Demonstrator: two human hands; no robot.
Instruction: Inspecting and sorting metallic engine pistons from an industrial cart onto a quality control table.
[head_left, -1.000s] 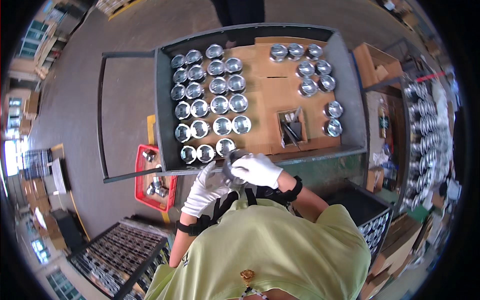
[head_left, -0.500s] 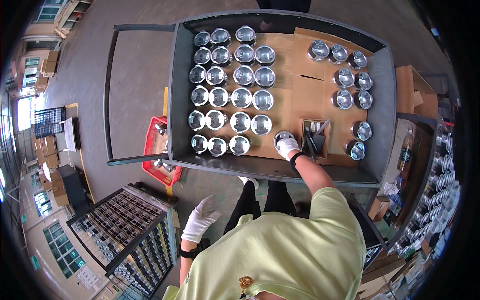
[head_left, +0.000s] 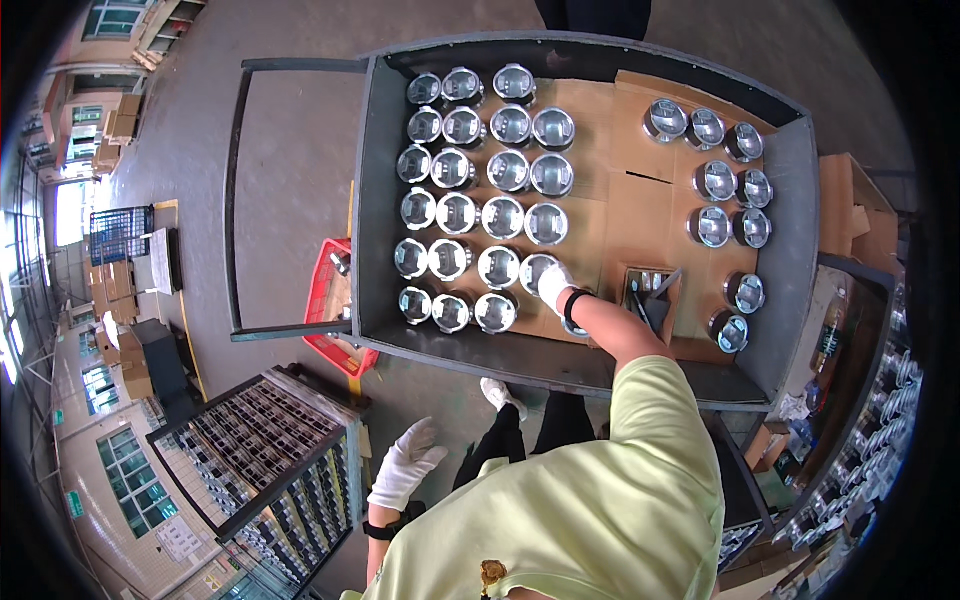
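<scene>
My right hand (head_left: 553, 286), in a white glove, reaches into a grey metal cart tray (head_left: 820, 225). Its fingers close on the near side of a silver piston (head_left: 536, 270), which stands at the right end of a row. Below my right wrist another piston (head_left: 574, 325) is mostly hidden by the forearm. Several more pistons (head_left: 502, 216) stand in rows on the tray's left side, crowns up. A smaller group of pistons (head_left: 713, 228) stands at the right. My left hand (head_left: 407, 466), also gloved, hangs in front of the tray with fingers extended and nothing in it.
A small open box (head_left: 653, 300) with dark tools sits on the cardboard lining (head_left: 640, 215). Left of the tray are a metal push handle (head_left: 236, 200) and a red crate (head_left: 322, 290). A loaded rack (head_left: 270, 470) stands at lower left. A person's dark legs (head_left: 595, 15) show beyond the far edge.
My right hand has left the piston in the nearest row and moved to the piston one row farther away. My left hand stays low and extended. The whole view has shifted slightly.
</scene>
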